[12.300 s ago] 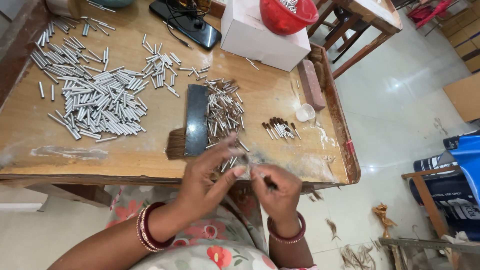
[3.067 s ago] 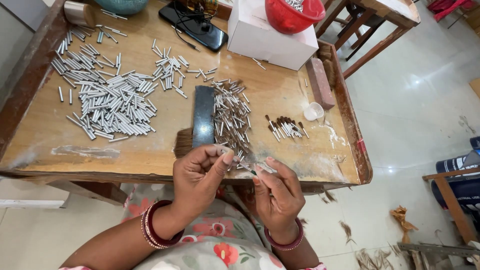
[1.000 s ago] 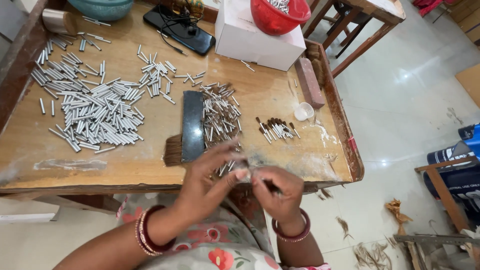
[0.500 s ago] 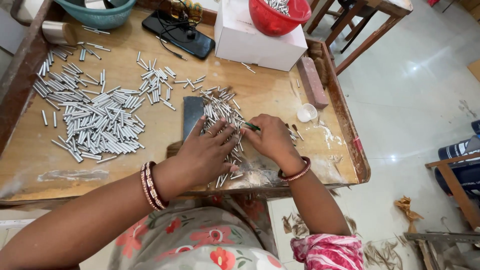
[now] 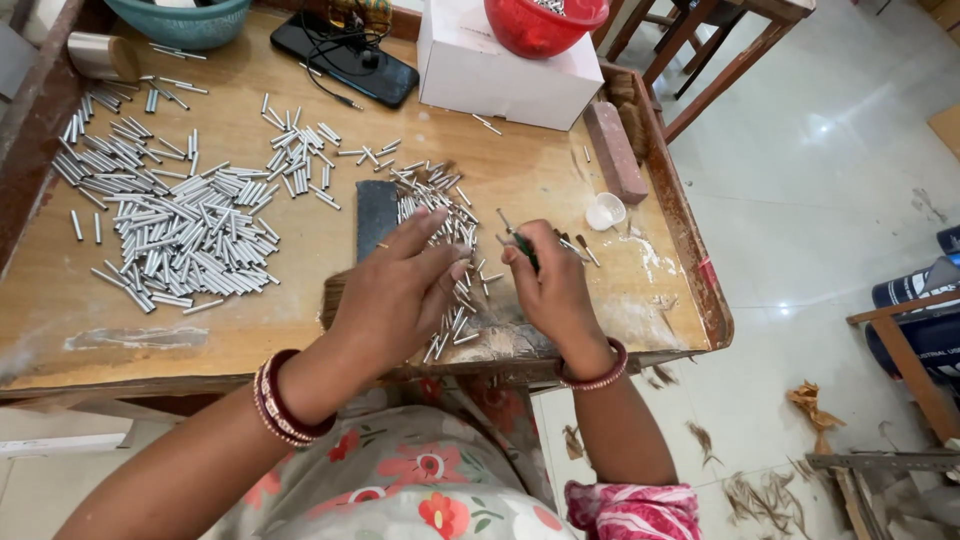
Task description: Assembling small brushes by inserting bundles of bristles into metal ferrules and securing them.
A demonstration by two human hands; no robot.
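The left hand (image 5: 400, 290) is lying open, fingers spread on the small metal tubes (image 5: 440, 215) scattered lengthwise away from it, while the right hand (image 5: 550, 285) is apparently pinching a thin green-handled tool (image 5: 520, 240) just beside them

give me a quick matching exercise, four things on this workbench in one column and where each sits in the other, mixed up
Things:
1. red bowl
2. black phone
3. big pile of metal tubes
4. small white cap

Places:
A. left part of the bench
B. on top of the white box
C. beside the reddish block near the right rim
D. far edge, left of the white box

Pairs: 1-B, 2-D, 3-A, 4-C
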